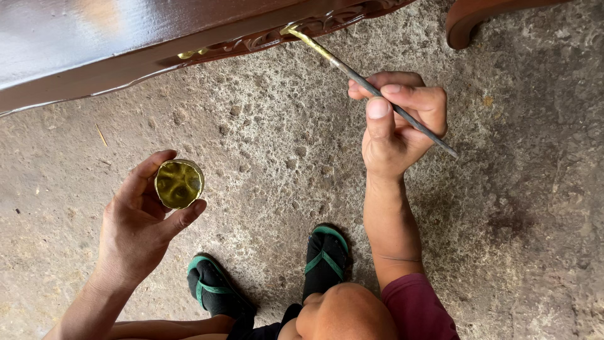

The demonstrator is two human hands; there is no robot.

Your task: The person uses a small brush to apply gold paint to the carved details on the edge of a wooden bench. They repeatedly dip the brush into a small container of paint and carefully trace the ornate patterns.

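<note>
The right hand (396, 126) pinches a thin dark brush (371, 88) whose gold-coated tip touches the glossy brown furniture's carved edge (264, 41), while the left hand (141, 220) clasps a small round pot of gold paint (179, 184) above the rough concrete floor (277, 145).

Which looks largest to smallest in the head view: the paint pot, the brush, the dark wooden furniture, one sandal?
1. Dark wooden furniture, though it is cut off by the frame and nearer the camera.
2. Brush, longest but thin.
3. Sandal.
4. Paint pot, held in the left hand.
</note>
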